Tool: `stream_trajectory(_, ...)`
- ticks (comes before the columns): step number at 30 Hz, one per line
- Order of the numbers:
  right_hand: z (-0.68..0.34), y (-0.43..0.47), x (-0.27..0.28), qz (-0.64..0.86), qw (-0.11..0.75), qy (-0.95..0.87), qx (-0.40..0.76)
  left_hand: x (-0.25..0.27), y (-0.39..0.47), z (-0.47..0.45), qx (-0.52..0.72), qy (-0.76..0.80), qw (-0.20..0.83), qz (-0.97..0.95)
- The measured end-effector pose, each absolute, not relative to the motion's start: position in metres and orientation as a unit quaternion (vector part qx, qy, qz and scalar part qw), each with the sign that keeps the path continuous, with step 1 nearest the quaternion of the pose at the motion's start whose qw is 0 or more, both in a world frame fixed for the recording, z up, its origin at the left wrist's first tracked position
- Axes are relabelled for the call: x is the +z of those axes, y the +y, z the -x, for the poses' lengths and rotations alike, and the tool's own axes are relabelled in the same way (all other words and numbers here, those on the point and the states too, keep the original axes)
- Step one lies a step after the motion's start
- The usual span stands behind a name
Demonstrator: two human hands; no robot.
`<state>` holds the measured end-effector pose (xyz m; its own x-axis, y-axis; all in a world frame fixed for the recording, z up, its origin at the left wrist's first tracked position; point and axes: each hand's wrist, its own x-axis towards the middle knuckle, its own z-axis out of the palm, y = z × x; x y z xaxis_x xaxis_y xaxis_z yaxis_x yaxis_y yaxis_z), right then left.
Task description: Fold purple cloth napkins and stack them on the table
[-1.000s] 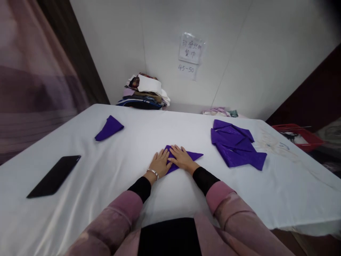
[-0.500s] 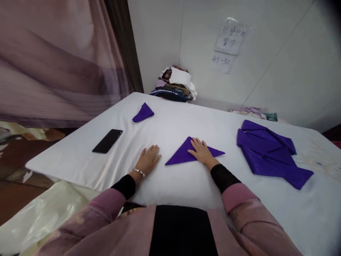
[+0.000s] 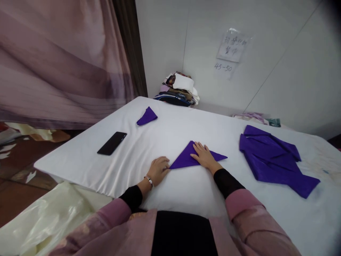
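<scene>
A purple cloth napkin [image 3: 183,156], folded into a flat triangle, lies on the white-covered table in front of me. My right hand [image 3: 204,155] rests flat on its middle, fingers spread, pressing it down. At the napkin's left corner is my left hand [image 3: 159,170], its fingers curled and thumb and fingertips closed at the tip. The exact pinch is too small to see well. Farther left on the table stands a small folded purple napkin [image 3: 147,116]. To the right lies a loose heap of purple napkins [image 3: 269,153].
A black phone [image 3: 112,143] lies on the left of the white tablecloth [image 3: 128,167]. Behind the table's far edge are a pile of folded clothes [image 3: 181,89] and some fabric [image 3: 253,118]. A pink curtain [image 3: 66,64] hangs at the left, and paper signs [image 3: 231,48] are on the wall.
My left hand has moved right to the triangle's left corner, its fingers going from flat to curled. My right hand stays on the napkin. The view has shifted slightly.
</scene>
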<state>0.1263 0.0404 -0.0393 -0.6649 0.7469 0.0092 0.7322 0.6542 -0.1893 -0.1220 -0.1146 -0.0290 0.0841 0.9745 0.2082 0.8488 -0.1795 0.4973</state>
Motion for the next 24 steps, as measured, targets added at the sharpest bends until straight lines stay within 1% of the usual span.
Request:
stream_trajectory(9, -0.13, 0.039, -0.031, 0.378, 0.043, -0.92, 0.092, -0.022, -0.122, 0.122, 0.218, 0.568, 0.09, -0.789)
stream_trajectory(13, -0.13, 0.039, -0.03, 0.377, 0.045, -0.921, 0.093, -0.019, -0.122, 0.127, 0.193, 0.559, 0.069, -0.803)
stream_trajectory(16, -0.13, 0.039, -0.031, 0.376, 0.049, -0.921, 0.09, -0.013, -0.116, 0.124, 0.199, 0.573, 0.06, -0.793)
stream_trajectory(20, -0.13, 0.039, -0.032, 0.372, 0.056, -0.923, 0.083, -0.004, -0.095, 0.09, 0.225, 0.562, 0.067, -0.794)
stream_trajectory(24, -0.13, 0.04, -0.034, 0.368, 0.055, -0.925, 0.078, -0.009, -0.067, 0.049, 0.168, 0.509, 0.081, -0.841)
